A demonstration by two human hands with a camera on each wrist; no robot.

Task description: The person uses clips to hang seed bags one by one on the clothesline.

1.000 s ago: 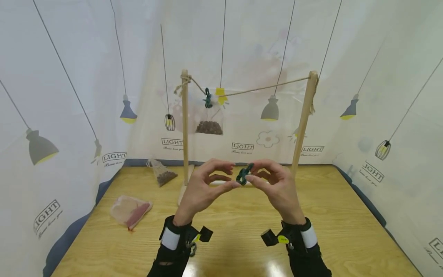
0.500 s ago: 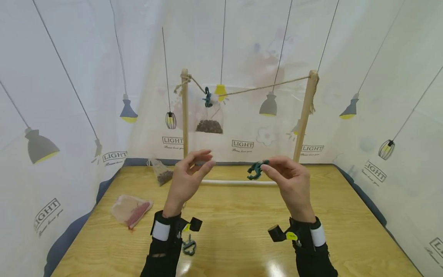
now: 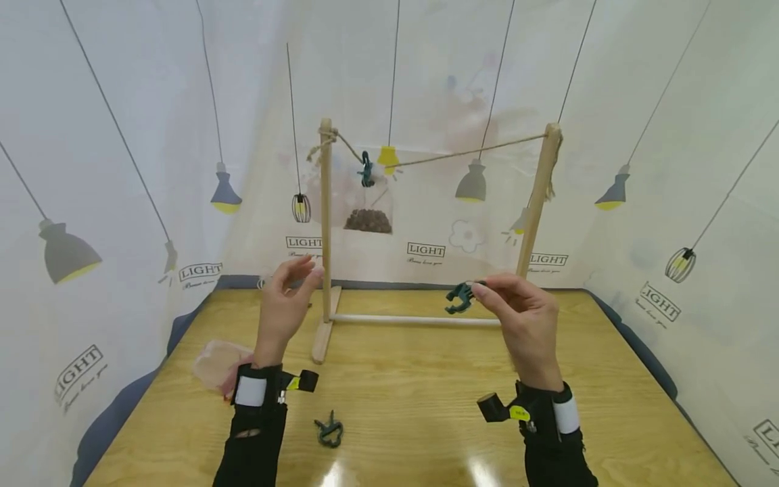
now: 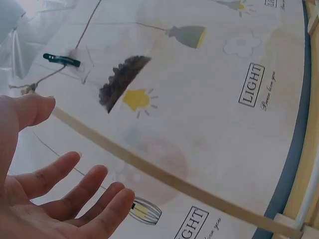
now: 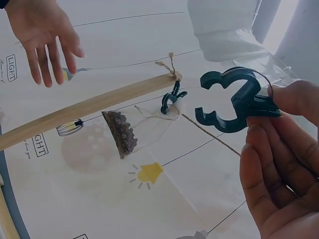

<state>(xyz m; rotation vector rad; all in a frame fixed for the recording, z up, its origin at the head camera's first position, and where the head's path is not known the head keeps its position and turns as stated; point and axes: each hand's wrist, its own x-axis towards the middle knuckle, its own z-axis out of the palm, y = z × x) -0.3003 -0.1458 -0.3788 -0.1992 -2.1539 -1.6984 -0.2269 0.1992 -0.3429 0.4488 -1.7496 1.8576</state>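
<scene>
My right hand [image 3: 529, 318] pinches a dark green plant clip [image 3: 460, 297] between thumb and fingers; in the right wrist view the clip's jaws [image 5: 229, 102] stand spread apart with nothing in them. My left hand [image 3: 282, 311] is raised near the left post, fingers loosely bent and holding nothing. Behind the hands, a mesh pouch of brown bits [image 3: 368, 220] hangs from the twine [image 3: 462, 155], held by another green clip [image 3: 366, 169]. A further green clip [image 3: 329, 431] lies on the table between the forearms.
The wooden frame has a left post [image 3: 326, 223], a right post [image 3: 535, 203] and a white lower bar [image 3: 420, 320]. A pouch with pink contents [image 3: 213, 365] lies at left, partly behind my left wrist. Another pouch behind my left hand is almost hidden. A printed curtain [image 3: 426, 223] surrounds the table [image 3: 426, 392].
My left hand has let go of the green clip and moved left, toward the pouches. My right hand has carried the clip to the right, and its jaws now show spread.
</scene>
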